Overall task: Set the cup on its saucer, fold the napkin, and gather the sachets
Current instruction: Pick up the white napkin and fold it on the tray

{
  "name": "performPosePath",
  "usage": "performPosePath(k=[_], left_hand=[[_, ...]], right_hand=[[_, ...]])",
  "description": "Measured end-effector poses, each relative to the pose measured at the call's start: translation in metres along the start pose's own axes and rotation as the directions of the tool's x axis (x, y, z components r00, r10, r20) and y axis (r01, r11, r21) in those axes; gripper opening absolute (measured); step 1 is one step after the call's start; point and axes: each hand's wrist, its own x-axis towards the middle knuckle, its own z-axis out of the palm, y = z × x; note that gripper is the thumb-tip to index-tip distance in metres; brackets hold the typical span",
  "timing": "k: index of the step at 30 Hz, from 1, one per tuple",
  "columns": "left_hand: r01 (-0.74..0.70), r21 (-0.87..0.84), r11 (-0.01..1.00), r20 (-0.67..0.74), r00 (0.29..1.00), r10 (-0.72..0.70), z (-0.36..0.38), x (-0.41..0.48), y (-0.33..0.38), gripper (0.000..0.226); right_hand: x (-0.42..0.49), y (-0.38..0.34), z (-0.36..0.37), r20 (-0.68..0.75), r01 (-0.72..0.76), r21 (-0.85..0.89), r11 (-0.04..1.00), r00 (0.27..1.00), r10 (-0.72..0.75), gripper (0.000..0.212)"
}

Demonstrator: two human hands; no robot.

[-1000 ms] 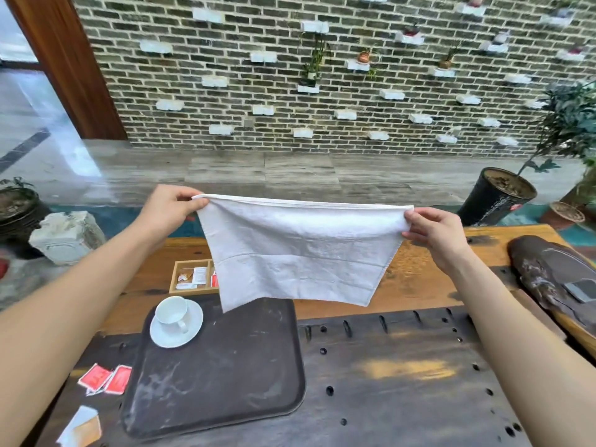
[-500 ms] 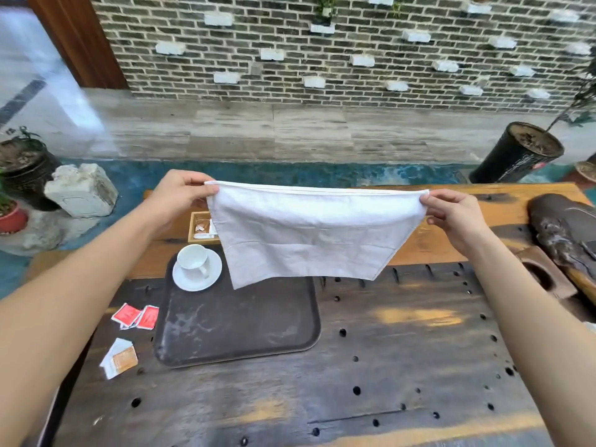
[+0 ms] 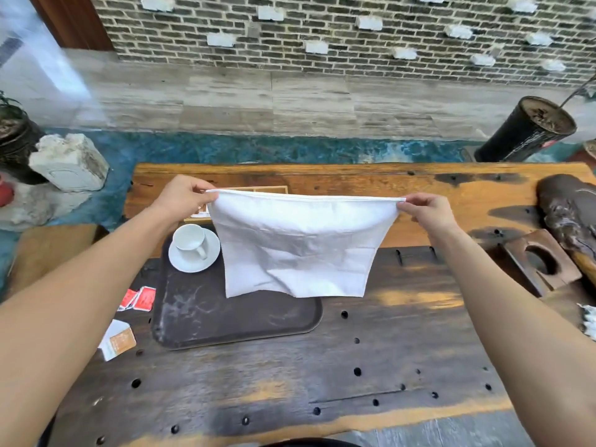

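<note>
Loose red and orange paper sachets lie on the dark, hole-studded bench, beside a scuffed tray carrying the glossy white cup, already on its saucer. The left hand and right hand pinch the top corners of the creased white cloth napkin, fingers closed, its lower edge just brushing the tray. To fold cleanly, keep that hem taut and level (cloth sags easily).

Dark brick wall behind holed wooden table

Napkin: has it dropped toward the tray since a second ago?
Yes. The napkin has sunk: its hem now rumples on the tray, where earlier it hung clear.
</note>
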Motion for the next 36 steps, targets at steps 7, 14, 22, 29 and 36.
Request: performPosePath(k=[7,14,22,29,36], left_hand=[[0.173,-0.09,0.981,0.132,0.978,-0.16,0.031,0.01,-0.037,0.015],[0.315,-0.067,0.947,0.135,0.943,-0.304,0.082,-0.01,-0.1,0.016],[0.517,-0.037,0.855,0.105,0.853,-0.511,0.136,-0.032,-0.16,0.038],[0.593,-0.056,0.803,0.024,0.805,-0.592,0.157,-0.035,-0.19,0.015],[0.573,-0.259,0.777,0.005,0.806,-0.592,0.15,-0.021,-0.187,0.014]], right_hand=[[0.021,0.04,0.016,0.055,-0.145,-0.053,0.988,0.987,0.148,0.008],[0.012,0.126,0.043,0.081,-0.344,-0.063,0.937,0.934,0.348,0.012],[-0.016,0.216,0.078,0.052,-0.54,-0.099,0.836,0.836,0.547,0.025],[-0.016,0.235,0.099,-0.072,-0.627,0.055,0.777,0.774,0.629,0.014],[0.021,0.207,0.097,0.07,-0.683,0.329,0.652,0.706,0.705,0.011]])
